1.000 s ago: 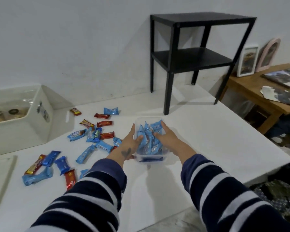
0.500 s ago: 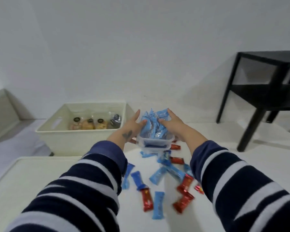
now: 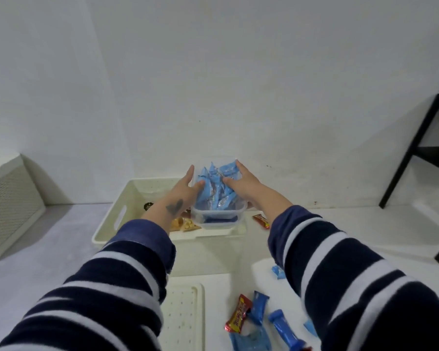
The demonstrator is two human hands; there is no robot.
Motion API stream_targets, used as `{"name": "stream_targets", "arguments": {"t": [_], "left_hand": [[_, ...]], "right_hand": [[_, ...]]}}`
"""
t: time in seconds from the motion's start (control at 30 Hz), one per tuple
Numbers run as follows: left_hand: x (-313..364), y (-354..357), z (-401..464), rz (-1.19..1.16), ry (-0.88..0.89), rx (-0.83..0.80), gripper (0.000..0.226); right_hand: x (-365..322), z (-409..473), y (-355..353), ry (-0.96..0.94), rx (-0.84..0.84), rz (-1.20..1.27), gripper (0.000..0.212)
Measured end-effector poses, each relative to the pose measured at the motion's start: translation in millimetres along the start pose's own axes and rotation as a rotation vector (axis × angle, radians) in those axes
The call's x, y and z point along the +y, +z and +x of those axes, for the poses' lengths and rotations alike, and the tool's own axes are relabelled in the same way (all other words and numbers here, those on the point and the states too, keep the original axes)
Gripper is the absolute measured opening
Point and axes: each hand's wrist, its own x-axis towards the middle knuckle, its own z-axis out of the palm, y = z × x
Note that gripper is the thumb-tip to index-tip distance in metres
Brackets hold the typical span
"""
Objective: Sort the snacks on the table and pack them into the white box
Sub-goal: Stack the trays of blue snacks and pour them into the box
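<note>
While I hold the clear plastic container (image 3: 218,214) between my left hand (image 3: 185,193) and my right hand (image 3: 241,184), I judge that I am at the packing step: the blue ones are sorted and this load goes into the white box (image 3: 112,219). My fingers are clamped on the two sides of the container, with the thumbs pressing on the wrappers from above. The container is in the air over the right part of the box, a little above its near rim; I cannot tell if it touches anything inside.

It is filled above its edge with small blue snack packets (image 3: 217,191), shiny and crumpled, standing in all directions. Inside the box I see yellow snack bags (image 3: 185,224) and a dark round lid (image 3: 148,206).

The next move, I think, asks for a level, slow lowering into the free corner, because the heaped packets can slide out. On the desk (image 3: 365,224) loose blue bars (image 3: 259,306) and red bars (image 3: 239,317) wait for sorting, near the perforated lid (image 3: 183,317).
</note>
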Motion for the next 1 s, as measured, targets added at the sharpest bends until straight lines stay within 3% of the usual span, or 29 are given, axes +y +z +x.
{"name": "stream_targets", "arguments": {"t": [0.23, 0.57, 0.87, 1.0], "left_hand": [[-57, 0, 57, -0.02, -0.178, -0.048, 0.061], [-114, 23, 111, 0.144, -0.442, -0.291, 0.053], [-115, 41, 114, 0.253, -0.374, -0.281, 0.063], [-105, 56, 112, 0.307, -0.324, -0.316, 0.07]], "right_hand": [[33, 51, 49, 0.148, -0.099, -0.048, 0.076], [86, 82, 85, 0.374, -0.259, -0.205, 0.077], [48, 77, 64, 0.213, -0.241, -0.498, 0.063], [21, 65, 40, 0.097, -0.225, -0.577, 0.048]]}}
